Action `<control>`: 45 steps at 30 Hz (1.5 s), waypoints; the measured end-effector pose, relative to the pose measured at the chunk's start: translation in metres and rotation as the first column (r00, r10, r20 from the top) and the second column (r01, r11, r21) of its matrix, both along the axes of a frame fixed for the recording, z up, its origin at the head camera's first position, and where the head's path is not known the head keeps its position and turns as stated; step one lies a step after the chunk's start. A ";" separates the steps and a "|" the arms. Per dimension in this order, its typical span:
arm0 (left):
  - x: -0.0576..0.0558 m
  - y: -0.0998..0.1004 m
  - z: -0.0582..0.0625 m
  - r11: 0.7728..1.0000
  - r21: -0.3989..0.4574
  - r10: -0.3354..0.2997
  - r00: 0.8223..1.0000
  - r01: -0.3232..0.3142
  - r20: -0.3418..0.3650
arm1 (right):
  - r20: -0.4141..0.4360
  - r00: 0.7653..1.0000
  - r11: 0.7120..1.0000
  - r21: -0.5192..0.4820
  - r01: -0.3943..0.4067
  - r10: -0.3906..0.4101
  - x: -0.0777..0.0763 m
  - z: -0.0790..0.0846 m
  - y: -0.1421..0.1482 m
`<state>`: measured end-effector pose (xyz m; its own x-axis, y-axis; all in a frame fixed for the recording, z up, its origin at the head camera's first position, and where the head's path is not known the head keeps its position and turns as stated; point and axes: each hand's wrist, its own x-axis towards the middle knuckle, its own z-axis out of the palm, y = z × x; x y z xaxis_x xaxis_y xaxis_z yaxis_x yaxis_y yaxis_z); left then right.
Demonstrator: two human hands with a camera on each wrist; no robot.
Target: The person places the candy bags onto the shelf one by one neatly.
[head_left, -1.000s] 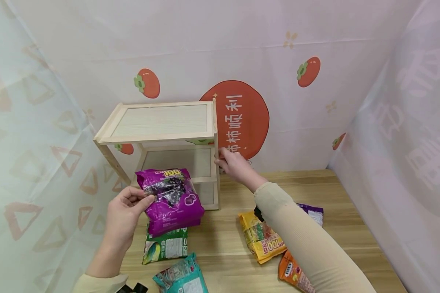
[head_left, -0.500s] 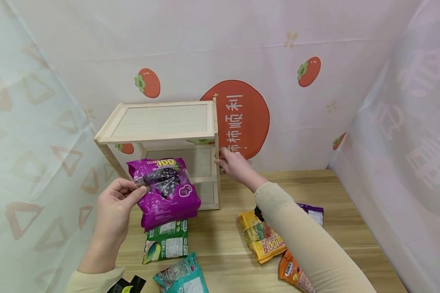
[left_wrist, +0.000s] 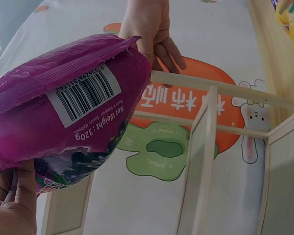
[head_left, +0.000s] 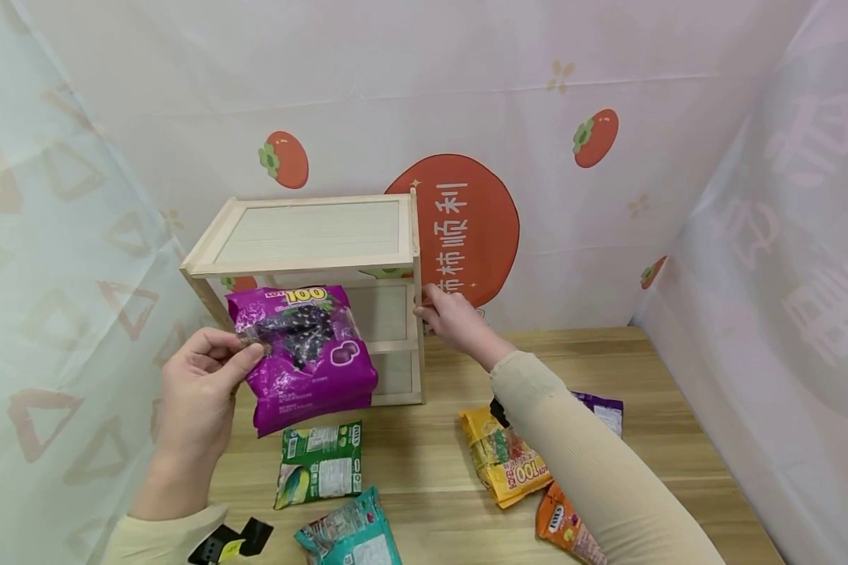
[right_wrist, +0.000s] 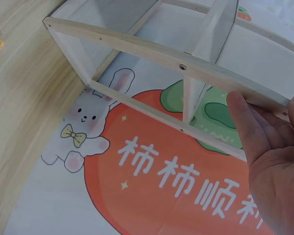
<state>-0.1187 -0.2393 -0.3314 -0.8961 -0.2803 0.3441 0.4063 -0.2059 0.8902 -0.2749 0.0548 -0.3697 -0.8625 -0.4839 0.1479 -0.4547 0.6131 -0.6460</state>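
Observation:
My left hand (head_left: 198, 392) pinches the left edge of a purple candy bag (head_left: 318, 380) between thumb and fingers. The bag hangs upright in front of the wooden shelf rack (head_left: 304, 234), overlapping its middle level in the head view. Its barcode side fills much of the left wrist view, where the left fingers (left_wrist: 24, 188) hold its lower corner. At the rack's right side, my right hand (head_left: 462, 322) grips the front post; the right wrist view shows its fingers (right_wrist: 245, 122) running behind the wood (right_wrist: 206, 73).
On the wooden table (head_left: 424, 502) lie a green candy bag (head_left: 321, 463) and a teal bag (head_left: 356, 534) at front left. A yellow bag (head_left: 505, 463), an orange bag (head_left: 565, 518) and a partly hidden purple-and-white bag (head_left: 608, 412) lie around the right forearm. Printed cloth walls (head_left: 572, 235) enclose the table.
My left hand has carried the purple candy bag leftward and up, off its overlap with the green bag. The right hand and the rack have stayed in place.

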 end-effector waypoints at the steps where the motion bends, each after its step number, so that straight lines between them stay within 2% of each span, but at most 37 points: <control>1: 0.000 -0.001 0.001 1.000 0.012 -0.013 1.000 0.013 -0.016 | -0.001 1.000 1.000 -0.002 -0.001 0.001 0.000 0.000 0.000; 6: -0.001 -0.005 0.007 0.994 0.068 -0.079 0.992 0.086 -0.094 | -0.005 1.000 1.000 -0.008 -0.006 0.006 0.000 -0.001 0.000; 13: -0.003 -0.009 0.017 0.988 0.126 -0.075 0.991 0.090 -0.113 | -0.004 1.000 1.000 -0.007 -0.006 0.006 0.000 -0.001 0.000; 22: -0.006 -0.014 0.026 0.957 0.230 -0.129 0.972 0.174 -0.198 | -0.003 1.000 1.000 -0.003 -0.013 0.013 0.000 -0.001 0.000; 32: -0.004 -0.018 0.036 0.926 0.323 -0.116 0.963 0.194 -0.244 | 0.005 1.000 1.000 -0.012 -0.006 0.006 -0.001 -0.001 0.000; 38: -0.006 -0.021 0.049 0.915 0.365 -0.080 0.965 0.170 -0.248 | 0.023 1.000 1.000 -0.016 -0.002 0.002 0.000 0.000 0.000; 45: -0.014 -0.028 0.062 0.914 0.382 -0.043 0.968 0.139 -0.248 | 0.021 1.000 1.000 -0.018 -0.005 0.006 0.000 -0.001 0.000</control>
<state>-0.1329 -0.2669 -0.2692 -0.8340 -0.3564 0.4211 0.5514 -0.5656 0.6133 -0.2749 0.0546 -0.3704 -0.8629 -0.4859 0.1386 -0.4441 0.5986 -0.6667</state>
